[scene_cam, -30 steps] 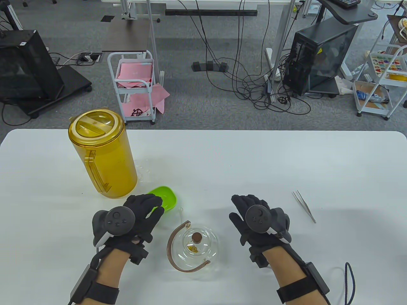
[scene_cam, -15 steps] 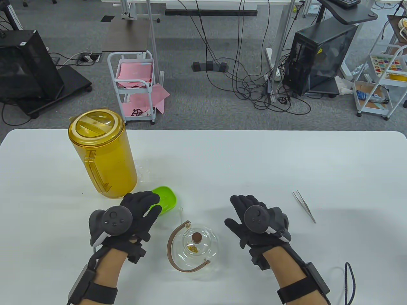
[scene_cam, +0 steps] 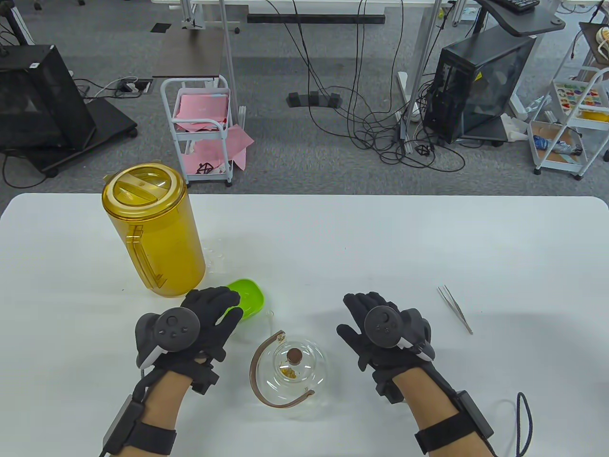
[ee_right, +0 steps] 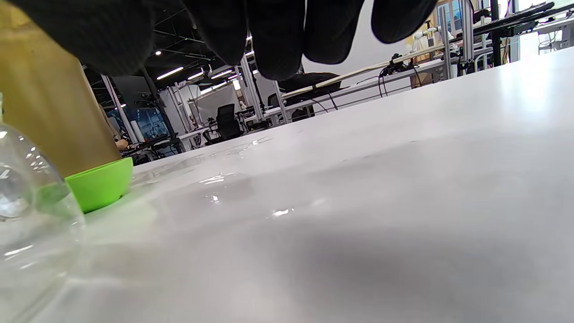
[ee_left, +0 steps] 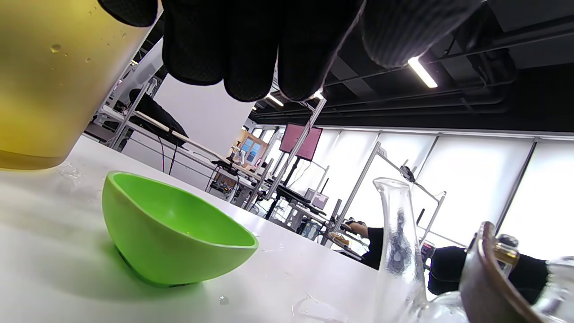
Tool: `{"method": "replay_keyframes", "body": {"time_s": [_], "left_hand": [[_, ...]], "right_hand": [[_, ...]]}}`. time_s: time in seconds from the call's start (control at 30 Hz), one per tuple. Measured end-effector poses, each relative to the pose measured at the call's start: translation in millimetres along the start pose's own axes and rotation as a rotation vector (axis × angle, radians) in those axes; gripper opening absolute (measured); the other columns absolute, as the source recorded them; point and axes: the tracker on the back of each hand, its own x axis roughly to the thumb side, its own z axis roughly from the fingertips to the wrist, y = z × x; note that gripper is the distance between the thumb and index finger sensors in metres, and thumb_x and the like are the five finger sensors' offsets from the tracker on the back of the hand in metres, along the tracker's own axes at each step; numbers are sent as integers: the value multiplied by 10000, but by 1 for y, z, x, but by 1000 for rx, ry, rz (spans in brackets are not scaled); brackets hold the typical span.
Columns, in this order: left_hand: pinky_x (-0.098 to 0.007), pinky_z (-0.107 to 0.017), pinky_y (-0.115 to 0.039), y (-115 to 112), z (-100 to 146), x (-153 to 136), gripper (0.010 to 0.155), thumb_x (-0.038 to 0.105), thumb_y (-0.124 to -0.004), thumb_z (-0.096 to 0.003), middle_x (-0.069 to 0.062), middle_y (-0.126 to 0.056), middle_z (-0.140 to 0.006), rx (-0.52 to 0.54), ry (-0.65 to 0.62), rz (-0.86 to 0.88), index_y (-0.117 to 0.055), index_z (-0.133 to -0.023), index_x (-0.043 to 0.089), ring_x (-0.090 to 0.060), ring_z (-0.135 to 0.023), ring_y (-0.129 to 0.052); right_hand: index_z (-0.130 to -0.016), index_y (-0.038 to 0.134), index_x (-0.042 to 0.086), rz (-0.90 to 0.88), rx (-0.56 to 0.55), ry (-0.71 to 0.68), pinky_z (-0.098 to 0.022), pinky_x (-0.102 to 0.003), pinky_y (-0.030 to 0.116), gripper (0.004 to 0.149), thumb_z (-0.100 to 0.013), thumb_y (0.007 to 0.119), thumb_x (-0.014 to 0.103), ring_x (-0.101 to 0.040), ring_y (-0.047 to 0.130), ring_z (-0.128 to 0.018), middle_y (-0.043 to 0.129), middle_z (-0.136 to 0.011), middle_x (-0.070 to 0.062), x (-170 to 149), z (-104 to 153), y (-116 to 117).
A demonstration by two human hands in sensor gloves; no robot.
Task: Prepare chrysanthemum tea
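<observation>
A glass teapot (scene_cam: 290, 369) with a cork-knobbed lid and a brown hoop handle stands near the table's front edge; yellow chrysanthemum shows inside it. Its spout (ee_left: 397, 233) appears in the left wrist view. A lime green bowl (scene_cam: 247, 297) (ee_left: 170, 233) sits just behind and left of the teapot. My left hand (scene_cam: 211, 314) hovers over the bowl's near side with straight fingers, holding nothing. My right hand (scene_cam: 366, 319) hovers flat to the right of the teapot, also holding nothing. A tall yellow pitcher (scene_cam: 152, 228) with a lid stands at the left.
Metal tweezers (scene_cam: 456, 308) lie on the white table (scene_cam: 380, 238) to the right of my right hand. Small water spots (scene_cam: 216, 252) lie by the pitcher's base. A dark cord loop (scene_cam: 523, 423) rests at the front right edge.
Both hands have drawn back slightly toward the front edge and a little left. The teapot, bowl, pitcher and tweezers have not moved.
</observation>
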Motion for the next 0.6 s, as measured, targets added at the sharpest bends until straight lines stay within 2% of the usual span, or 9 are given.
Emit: {"method": "replay_keyframes", "body": {"time_s": [0.17, 0.6], "left_hand": [[-681, -761, -469, -3, 1, 1, 559, 565, -723, -575, -124, -818, -1083, -3, 6, 14, -792, -1012, 222, -449, -992, -730], [-679, -764, -464, -9, -1, 2, 560, 565, -724, -574, -123, -824, -1077, -23, 13, -3, -793, -1010, 221, -449, -993, -726]], "right_hand": [[-1152, 540, 235, 1, -33, -5, -732, -670, 496, 728, -548, 690, 611, -432, 559, -1104, 570, -1159, -85, 0, 4, -4], [-1152, 541, 239, 0, -19, -13, -735, -670, 492, 719, -552, 685, 607, -431, 560, -1104, 575, -1157, -87, 1, 3, -6]]}}
